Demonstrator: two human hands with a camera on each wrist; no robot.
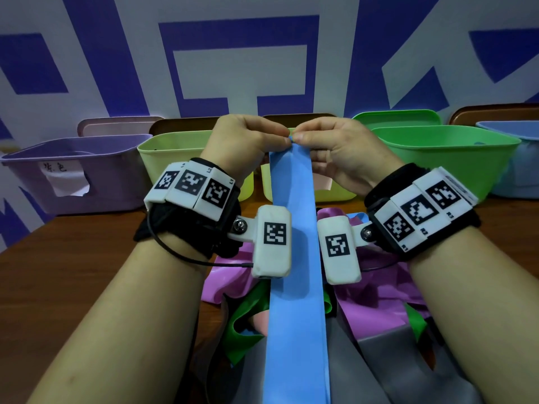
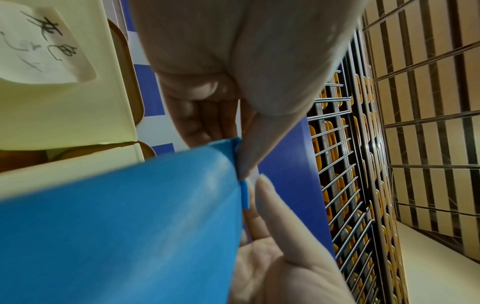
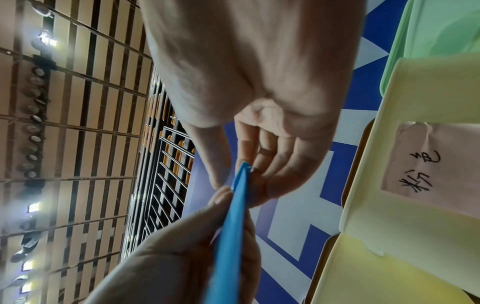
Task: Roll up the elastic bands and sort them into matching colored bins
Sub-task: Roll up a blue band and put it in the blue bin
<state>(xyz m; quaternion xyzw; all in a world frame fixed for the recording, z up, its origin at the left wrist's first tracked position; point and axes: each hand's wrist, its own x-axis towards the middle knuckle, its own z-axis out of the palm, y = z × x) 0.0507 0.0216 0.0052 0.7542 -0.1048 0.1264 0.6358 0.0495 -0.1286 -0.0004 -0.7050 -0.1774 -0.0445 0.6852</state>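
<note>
A long blue elastic band (image 1: 294, 287) hangs from my raised hands down toward me, over the table. My left hand (image 1: 278, 138) and right hand (image 1: 304, 138) meet at its top end, each pinching it between thumb and fingers. In the left wrist view the blue band (image 2: 130, 216) shows a narrow folded lip at its end, under my left hand (image 2: 235, 146). In the right wrist view the band (image 3: 231, 236) runs edge-on up to my right hand (image 3: 242, 170). The light blue bin (image 1: 519, 158) stands at the far right.
Bins line the far side of the wooden table (image 1: 73, 258): purple (image 1: 73, 176), yellow-green (image 1: 175, 153), a second yellow-green one (image 1: 335, 193) and green (image 1: 437, 153). A pile of pink (image 1: 379, 310), green (image 1: 248, 313) and grey (image 1: 393, 368) bands lies under my forearms.
</note>
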